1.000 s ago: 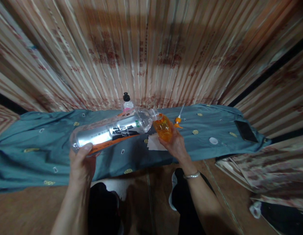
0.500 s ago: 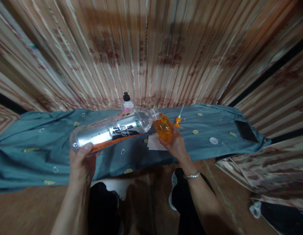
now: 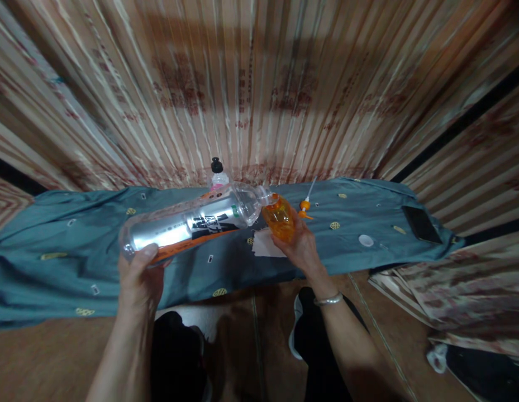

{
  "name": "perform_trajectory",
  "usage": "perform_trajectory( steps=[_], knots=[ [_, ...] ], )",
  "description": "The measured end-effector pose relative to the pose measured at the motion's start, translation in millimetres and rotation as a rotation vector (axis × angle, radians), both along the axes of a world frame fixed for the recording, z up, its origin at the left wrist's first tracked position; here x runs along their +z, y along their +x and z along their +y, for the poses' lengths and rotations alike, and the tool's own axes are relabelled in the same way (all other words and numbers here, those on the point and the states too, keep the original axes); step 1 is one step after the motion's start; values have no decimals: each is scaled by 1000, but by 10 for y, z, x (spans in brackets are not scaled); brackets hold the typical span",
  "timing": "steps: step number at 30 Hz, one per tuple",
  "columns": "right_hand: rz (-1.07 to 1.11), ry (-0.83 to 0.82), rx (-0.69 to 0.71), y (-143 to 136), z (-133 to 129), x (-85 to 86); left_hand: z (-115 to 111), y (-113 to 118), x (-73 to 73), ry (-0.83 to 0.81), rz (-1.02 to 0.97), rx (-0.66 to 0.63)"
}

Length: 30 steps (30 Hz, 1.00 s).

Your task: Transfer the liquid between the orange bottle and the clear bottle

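My left hand (image 3: 142,279) is wrapped round the base of a large clear plastic bottle (image 3: 187,229) with a silver, black and orange label. The bottle lies tilted in the air, its neck pointing right. My right hand (image 3: 301,245) grips a small orange see-through bottle (image 3: 280,220), its top meeting the clear bottle's mouth. Whether the two mouths touch, I cannot tell. Just right of them an orange pump head (image 3: 305,206) with a thin clear tube lies on the cloth. Beneath the orange bottle is a white piece of paper (image 3: 267,244), partly hidden.
A teal patterned cloth (image 3: 95,240) covers the long table. Behind the clear bottle stands a bottle with a black cap (image 3: 217,166). A white round lid (image 3: 366,240) and a dark phone-like slab (image 3: 422,224) lie at the right. Striped curtains (image 3: 259,100) hang behind.
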State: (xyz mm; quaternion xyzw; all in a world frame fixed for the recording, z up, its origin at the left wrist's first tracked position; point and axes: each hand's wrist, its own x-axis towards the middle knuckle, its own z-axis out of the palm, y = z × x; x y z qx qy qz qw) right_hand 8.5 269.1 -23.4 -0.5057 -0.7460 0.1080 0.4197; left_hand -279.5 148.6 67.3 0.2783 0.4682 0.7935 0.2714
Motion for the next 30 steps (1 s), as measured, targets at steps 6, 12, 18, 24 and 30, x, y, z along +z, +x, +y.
perform_trajectory(
  steps=[6, 12, 18, 24, 30],
  knots=[
    [-5, -18, 21, 24, 4, 23, -3, 1, -7, -23, -28, 3],
    [20, -41, 12, 1, -17, 58, 5, -4, -3, -16, 9, -10],
    [-2, -7, 10, 5, 6, 12, 4, -6, -18, -1, 0, -14],
    [7, 2, 16, 12, 17, -18, 7, -14, -31, -14, -41, 9],
    [18, 3, 22, 11, 14, -21, 0, -9, -20, -34, -47, 14]
  ],
)
